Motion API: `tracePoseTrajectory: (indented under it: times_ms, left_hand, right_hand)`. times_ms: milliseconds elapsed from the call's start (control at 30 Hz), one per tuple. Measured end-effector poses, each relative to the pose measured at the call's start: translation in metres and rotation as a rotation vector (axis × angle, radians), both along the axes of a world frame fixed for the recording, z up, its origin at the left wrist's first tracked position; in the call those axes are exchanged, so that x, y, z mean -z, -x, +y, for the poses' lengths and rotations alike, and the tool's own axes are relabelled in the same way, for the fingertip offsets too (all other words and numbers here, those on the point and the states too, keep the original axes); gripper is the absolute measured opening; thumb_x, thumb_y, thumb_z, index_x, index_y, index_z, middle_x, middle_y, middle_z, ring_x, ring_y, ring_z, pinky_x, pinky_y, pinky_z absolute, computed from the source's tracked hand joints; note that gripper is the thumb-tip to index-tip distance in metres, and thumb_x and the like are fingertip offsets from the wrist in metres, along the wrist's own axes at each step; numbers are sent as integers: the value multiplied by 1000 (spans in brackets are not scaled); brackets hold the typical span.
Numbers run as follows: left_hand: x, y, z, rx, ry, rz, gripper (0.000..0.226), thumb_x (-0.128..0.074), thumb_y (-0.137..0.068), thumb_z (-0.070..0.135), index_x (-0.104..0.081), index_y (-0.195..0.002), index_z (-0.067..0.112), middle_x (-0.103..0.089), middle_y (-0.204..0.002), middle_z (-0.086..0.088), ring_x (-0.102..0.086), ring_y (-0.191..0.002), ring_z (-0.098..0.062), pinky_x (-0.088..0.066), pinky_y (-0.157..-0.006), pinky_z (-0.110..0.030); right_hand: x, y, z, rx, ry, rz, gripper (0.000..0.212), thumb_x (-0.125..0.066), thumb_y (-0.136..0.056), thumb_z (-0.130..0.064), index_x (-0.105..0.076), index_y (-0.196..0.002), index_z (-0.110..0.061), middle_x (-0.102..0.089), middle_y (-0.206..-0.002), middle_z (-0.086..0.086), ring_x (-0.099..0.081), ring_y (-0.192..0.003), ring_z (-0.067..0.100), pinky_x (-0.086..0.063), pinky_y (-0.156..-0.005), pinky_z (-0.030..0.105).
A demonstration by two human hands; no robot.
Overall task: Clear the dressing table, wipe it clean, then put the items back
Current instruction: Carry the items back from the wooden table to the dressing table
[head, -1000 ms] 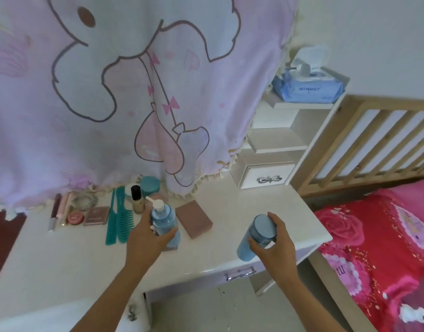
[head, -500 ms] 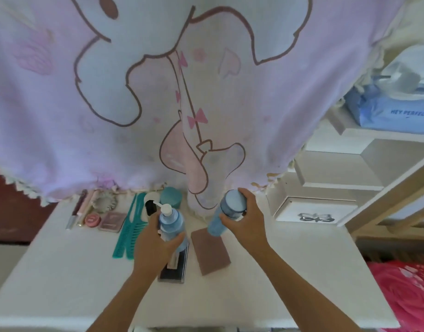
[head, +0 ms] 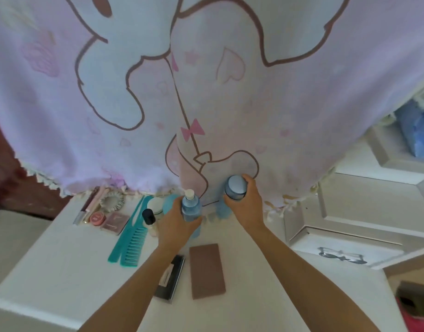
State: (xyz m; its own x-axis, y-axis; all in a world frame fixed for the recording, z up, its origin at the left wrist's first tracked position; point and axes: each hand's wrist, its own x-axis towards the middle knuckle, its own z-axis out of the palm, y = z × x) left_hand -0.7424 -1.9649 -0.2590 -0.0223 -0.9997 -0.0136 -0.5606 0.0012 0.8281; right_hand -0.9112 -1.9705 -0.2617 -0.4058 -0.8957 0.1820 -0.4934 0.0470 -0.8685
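My left hand (head: 176,222) grips a blue pump bottle (head: 191,207) with a white nozzle, upright at the back of the white dressing table (head: 57,267). My right hand (head: 245,203) grips a second blue bottle (head: 234,188) with a round blue cap, just right of the first, against the hanging cloth. Whether the bottle bases touch the tabletop is hidden by my hands.
A pink cartoon cloth (head: 206,92) hangs over the table's back. Teal combs (head: 132,238), a small black-capped bottle (head: 149,218), a teal jar (head: 169,203), compacts (head: 115,222), a scrunchie (head: 112,200), a brown case (head: 207,270) and a black case (head: 171,276) lie around. A white drawer unit (head: 345,245) stands right.
Both hands moved the bottles toward the table's back; the right hand came from the front right edge to beside the left. The view has come closer to the table.
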Motion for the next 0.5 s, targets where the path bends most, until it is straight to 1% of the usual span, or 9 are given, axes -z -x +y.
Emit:
tracePoseTrajectory:
  times_ms: [100, 167, 233, 300, 400, 500]
  left_hand:
    - [2, 18, -16, 15, -17, 23, 56, -72, -74, 16, -45, -123, 10, -63, -101, -13, -58, -94, -35, -42, -74, -33]
    - [6, 27, -24, 12, -31, 32, 59, -71, -74, 16, -42, -126, 11, -63, -105, -16, -58, -95, -36, -45, -77, -38]
    - [11, 32, -29, 26, -50, 25, 59, -70, -75, 18, -40, -126, 13, -63, -104, -15, -58, -93, -37, -47, -78, -42]
    - [16, 36, -34, 44, -82, -5, 57, -67, -77, 19, -37, -125, 15, -62, -102, -14, -57, -91, -36, -47, -77, -40]
    - [22, 39, -39, 54, -113, -4, 51, -65, -79, 19, -38, -121, 12, -63, -101, -16, -58, -89, -37, -47, -74, -40]
    - [27, 44, -41, 59, -129, 5, 52, -68, -77, 20, -41, -119, 8, -62, -105, -17, -57, -92, -37, -43, -72, -36]
  right_hand:
    - [1, 17, -5, 56, -2, 16, 67, -78, -70, -13, -42, -126, -7, -52, -124, 10, -50, -111, 22, -32, -82, 11]
    - [2, 28, -7, 95, -8, 24, 67, -78, -69, -13, -43, -126, -7, -53, -124, 10, -51, -111, 24, -34, -84, 15]
    - [3, 36, -7, 117, -15, 37, 66, -78, -69, -12, -44, -125, -6, -54, -123, 11, -52, -110, 25, -37, -85, 21]
    - [4, 41, -6, 136, -19, 52, 65, -79, -68, -13, -45, -123, -6, -55, -120, 11, -53, -108, 26, -39, -85, 24]
    - [8, 46, -1, 164, -32, 65, 66, -79, -67, -14, -45, -123, -6, -56, -119, 11, -53, -107, 25, -39, -85, 23]
    - [12, 49, 6, 176, -47, 80, 66, -79, -67, -14, -45, -123, -7, -56, -118, 10, -53, -107, 26, -40, -85, 24]
